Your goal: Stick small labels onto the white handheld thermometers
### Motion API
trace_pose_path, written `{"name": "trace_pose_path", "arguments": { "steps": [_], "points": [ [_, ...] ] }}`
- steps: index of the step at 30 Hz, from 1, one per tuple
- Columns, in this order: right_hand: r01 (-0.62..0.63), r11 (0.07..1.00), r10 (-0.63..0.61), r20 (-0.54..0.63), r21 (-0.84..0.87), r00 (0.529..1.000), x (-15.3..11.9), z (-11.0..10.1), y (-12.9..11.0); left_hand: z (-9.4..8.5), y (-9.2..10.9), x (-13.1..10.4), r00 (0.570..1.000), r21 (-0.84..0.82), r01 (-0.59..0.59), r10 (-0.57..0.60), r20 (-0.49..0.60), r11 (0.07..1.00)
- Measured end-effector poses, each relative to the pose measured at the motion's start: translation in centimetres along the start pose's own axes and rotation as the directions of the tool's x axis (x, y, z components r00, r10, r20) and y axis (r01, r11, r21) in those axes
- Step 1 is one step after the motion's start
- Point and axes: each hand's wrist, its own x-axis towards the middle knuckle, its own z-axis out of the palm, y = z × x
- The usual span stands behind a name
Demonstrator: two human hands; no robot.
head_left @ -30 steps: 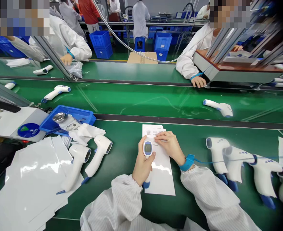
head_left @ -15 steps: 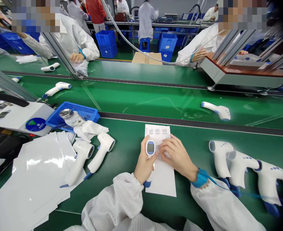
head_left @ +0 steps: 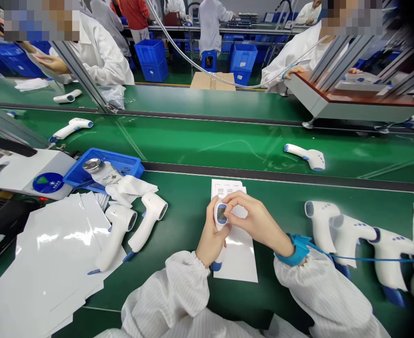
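White thermometer | gripped in left hand | right hand fingertips pinching at its screen

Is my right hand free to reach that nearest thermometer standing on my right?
Probably not yet: the right hand is pinching at the handheld thermometer held by the left hand. The bench path to the standing thermometer looks open.

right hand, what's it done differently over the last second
The right hand lifted off the sheet and brought its fingertips onto the thermometer's display. The left hand kept gripping the thermometer above the sheet, which stayed put.
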Motion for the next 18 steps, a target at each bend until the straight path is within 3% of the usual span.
{"name": "trace_pose_path", "arguments": {
  "steps": [18],
  "points": [
    [-0.007, 0.986, 0.031, 0.140, -0.167, 0.990, 2.4, -1.3, -0.8, 0.0, 0.4, 0.0, 0.998, 0.031, -0.058, 0.056, 0.037, 0.998]
  ]
}}
